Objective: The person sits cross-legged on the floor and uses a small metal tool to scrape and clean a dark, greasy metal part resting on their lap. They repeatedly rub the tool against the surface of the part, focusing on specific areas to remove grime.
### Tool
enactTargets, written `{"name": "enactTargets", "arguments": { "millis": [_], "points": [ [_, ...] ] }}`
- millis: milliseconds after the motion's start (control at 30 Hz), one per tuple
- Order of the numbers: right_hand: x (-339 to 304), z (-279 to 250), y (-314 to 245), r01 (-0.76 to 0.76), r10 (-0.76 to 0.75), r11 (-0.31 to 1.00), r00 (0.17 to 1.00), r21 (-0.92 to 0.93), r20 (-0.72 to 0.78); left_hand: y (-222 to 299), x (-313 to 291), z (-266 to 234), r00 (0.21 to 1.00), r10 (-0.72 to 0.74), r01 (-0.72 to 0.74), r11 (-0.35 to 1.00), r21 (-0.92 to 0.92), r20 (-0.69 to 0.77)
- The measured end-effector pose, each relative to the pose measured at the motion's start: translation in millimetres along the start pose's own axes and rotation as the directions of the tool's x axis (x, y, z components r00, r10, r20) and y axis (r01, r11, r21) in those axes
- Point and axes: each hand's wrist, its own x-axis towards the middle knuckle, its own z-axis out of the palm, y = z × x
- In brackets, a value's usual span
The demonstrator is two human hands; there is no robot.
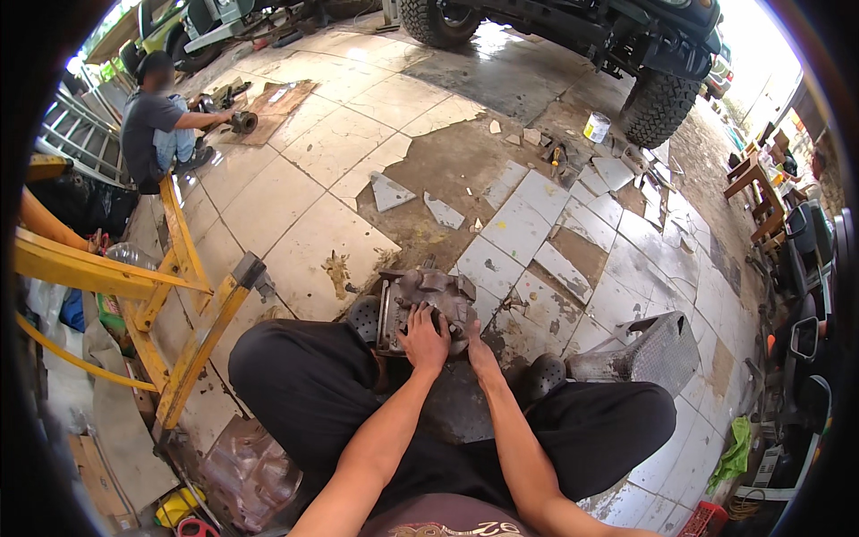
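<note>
A greasy grey-brown metal casing (420, 288), shaped like a gearbox part, stands low between my feet. My left hand (424, 340) lies over its near face, open, with the fingers spread and the thumb apart. At the casing's right side is my right hand (480, 349), seen edge-on and closed against that side. Its fingertips are partly hidden. What lies under my left palm cannot be seen.
A yellow steel frame (199, 358) rises close on my left, near another cast metal part (250, 470). A grey step stool (658, 353) is at my right. Broken tiles (537, 219) litter the floor ahead, before a vehicle's tyre (660, 107). A co-worker (157, 121) squats at far left.
</note>
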Motion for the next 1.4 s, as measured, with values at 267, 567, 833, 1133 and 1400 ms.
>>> {"name": "enactTargets", "arguments": {
  "millis": [267,567,833,1133,1400],
  "points": [
    [5,3,0,-0.002,0.002,1.000,0.999,0.021,-0.034,-2,1,-2,1.000,0.013,-0.013,1.000,-0.010,-0.016],
    [2,-8,-9,-0.043,0.044,0.999,0.999,0.013,-0.025,5,-1,2,1.000,0.020,-0.020,1.000,0.012,-0.014],
    [-10,-6,-19,-0.075,0.076,0.990,0.997,0.121,-0.004,-3,3,3,1.000,0.008,-0.008,1.000,0.011,0.007],
    [15,4,8,-0.104,0.111,0.982,0.993,0.157,-0.038,-6,2,0,1.000,-0.008,0.008,1.000,0.027,0.007],
    [16,4,4,-0.105,0.109,0.991,0.992,0.080,-0.058,-1,4,1,1.000,0.010,-0.010,1.000,0.020,0.003]
  ]
}}
